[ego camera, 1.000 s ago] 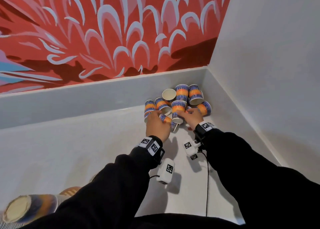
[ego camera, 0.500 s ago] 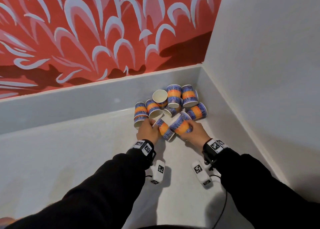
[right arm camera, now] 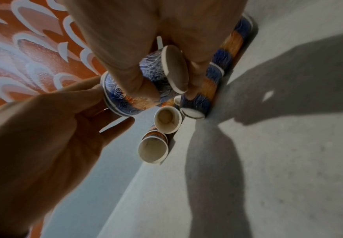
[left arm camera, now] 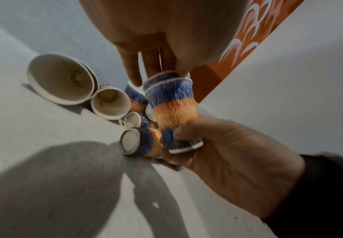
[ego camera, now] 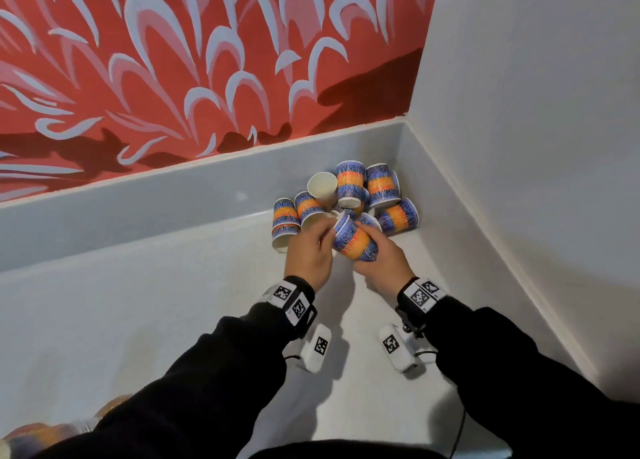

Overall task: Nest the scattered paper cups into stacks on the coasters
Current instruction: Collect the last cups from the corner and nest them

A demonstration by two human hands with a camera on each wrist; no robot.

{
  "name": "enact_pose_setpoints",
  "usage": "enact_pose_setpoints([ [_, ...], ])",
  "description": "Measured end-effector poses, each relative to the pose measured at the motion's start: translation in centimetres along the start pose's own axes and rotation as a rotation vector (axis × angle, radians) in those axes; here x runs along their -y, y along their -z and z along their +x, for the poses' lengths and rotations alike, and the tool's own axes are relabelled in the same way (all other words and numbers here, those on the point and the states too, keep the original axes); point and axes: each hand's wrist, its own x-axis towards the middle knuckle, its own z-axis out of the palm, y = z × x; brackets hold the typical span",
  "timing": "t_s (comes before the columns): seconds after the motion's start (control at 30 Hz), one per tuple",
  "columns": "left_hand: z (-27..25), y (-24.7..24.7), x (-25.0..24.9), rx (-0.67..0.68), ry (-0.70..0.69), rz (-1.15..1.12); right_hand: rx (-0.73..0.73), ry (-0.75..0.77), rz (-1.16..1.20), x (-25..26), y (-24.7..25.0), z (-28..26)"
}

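Several blue-and-orange paper cups (ego camera: pixel 350 184) lie tumbled in the corner of a white counter (ego camera: pixel 173 302). My right hand (ego camera: pixel 375 247) grips a tilted cup (ego camera: pixel 356 243) by its lower half, just in front of the pile. Two rims show at its mouth (left arm camera: pixel 166 80), so a second cup sits nested inside. My left hand (ego camera: pixel 330 231) pinches that rim with thumb and fingertips (left arm camera: pixel 135 80). In the right wrist view the held cup's base (right arm camera: pixel 174 69) faces the camera under my thumb. No coaster shows in any view.
The pile is hemmed by a raised back ledge (ego camera: pixel 138 209) under a red mural and by a white wall (ego camera: pixel 519 146) on the right. Open-mouthed cups (left arm camera: pixel 60 78) lie on their sides at the pile's left. A blurred orange object (ego camera: pixel 34 434) sits at the lower left.
Both hands have drawn back from the pile, each with a cup. The two cups have come together, and the left hand's cup now sits inside the right hand's cup.
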Motion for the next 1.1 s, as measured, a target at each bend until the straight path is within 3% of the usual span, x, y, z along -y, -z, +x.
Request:
enact_pose_setpoints([
  [0.2, -1.4, -0.2, -0.1, 0.044, 0.016, -0.052, 0.081, -0.010, 0.071, -0.1, -1.3, -0.6],
  [0.4, -1.7, 0.0, -0.7, -0.071, 0.297, -0.344, 0.201, 0.015, 0.238, 1.0, -2.0, 0.3],
  [0.5, -1.3, 0.6, 0.3, -0.182, 0.411, -0.299, -0.123, -0.090, 0.134, -0.2, -1.3, 1.9],
  [0.57, -1.1, 0.8, 1.4, -0.173, 0.455, -0.243, -0.346, -0.207, 0.119, -1.2, -0.5, 3.3],
  [0.6, -1.2, 0.9, 1.8, -0.137, 0.479, -0.184, -0.378, -0.274, 0.146, -1.4, -0.1, 3.8],
  [0.67, -1.6, 0.8, 2.4, -0.037, 0.509, -0.048, -0.327, -0.379, 0.129, -2.4, -0.1, 5.0],
  [0.73, -2.2, 0.7, 2.5, 0.038, 0.525, 0.032, -0.254, -0.379, 0.048, -3.1, -0.5, 5.4],
  [0.93, -3.5, 0.2, 2.0, 0.241, 0.458, 0.076, -0.278, -0.110, 0.151, -2.2, 0.0, 4.5],
  [1.0, -3.5, -0.1, 1.6, 0.236, 0.420, 0.045, -0.197, -0.064, 0.187, -1.4, 0.7, 3.9],
  [1.1, -3.3, -0.6, 0.7, 0.229, 0.390, -0.021, 0.040, -0.010, 0.100, 0.4, 1.0, 1.9],
])
